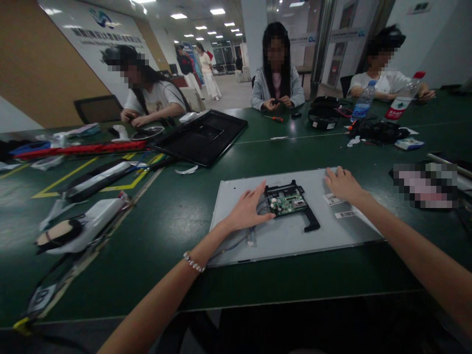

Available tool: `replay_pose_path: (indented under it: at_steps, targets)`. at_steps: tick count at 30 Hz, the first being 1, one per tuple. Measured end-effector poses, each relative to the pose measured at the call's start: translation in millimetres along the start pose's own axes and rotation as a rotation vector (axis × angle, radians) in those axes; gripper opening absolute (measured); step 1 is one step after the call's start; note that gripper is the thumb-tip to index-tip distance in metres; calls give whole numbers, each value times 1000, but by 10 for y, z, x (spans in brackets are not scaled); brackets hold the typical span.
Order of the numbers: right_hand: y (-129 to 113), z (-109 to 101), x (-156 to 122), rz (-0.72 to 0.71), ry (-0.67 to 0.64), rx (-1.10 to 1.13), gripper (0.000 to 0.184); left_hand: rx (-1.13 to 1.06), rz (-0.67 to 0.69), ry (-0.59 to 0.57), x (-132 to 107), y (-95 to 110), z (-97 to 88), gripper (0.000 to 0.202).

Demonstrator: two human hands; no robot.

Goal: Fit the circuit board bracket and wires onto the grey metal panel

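A flat grey display panel lies on the green table in front of me. On it sits a black plastic bracket around a green circuit board, with thin cables running out at its left. My left hand is at the bracket's left side, thumb and fingers apart, the fingertips against or just over its edge. Over the panel's far right part rests my right hand, its fingers spread near the back edge, close to two white labels. Neither hand is wrapped round anything.
A black monitor housing lies beyond the panel to the left. Two plastic bottles and dark cables stand at the back right. A screwdriver lies near a co-worker opposite. A white device and straps lie on the left.
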State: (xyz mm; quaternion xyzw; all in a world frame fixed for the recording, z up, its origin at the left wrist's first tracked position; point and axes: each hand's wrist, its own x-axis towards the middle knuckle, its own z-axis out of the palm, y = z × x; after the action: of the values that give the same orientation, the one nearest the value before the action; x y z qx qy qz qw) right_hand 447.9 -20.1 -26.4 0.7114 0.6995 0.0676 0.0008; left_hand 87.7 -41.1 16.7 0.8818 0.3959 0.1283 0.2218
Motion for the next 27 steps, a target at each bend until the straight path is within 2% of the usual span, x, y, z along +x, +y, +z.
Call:
replay_pose_path:
  at_steps: [8, 14, 17, 21, 24, 27]
  targets:
    - [-46, -81, -167, 17, 56, -21, 51, 28, 27, 14, -8, 47, 53, 117]
    - [19, -124, -143, 1, 71, 51, 50, 45, 50, 32, -11, 90, 115, 113]
    - [-14, -215, -142, -144, 93, 235, 54, 48, 64, 28, -12, 122, 106, 111]
    - [-185, -413, -273, -410, -24, 598, 65, 42, 74, 17, -8, 135, 89, 111]
    - [-332, -514, -409, -528, -79, 716, 78, 47, 81, -3, -4, 137, 86, 111]
    - [-413, -507, -481, -591, -109, 751, 91, 46, 78, -14, -5, 144, 77, 111]
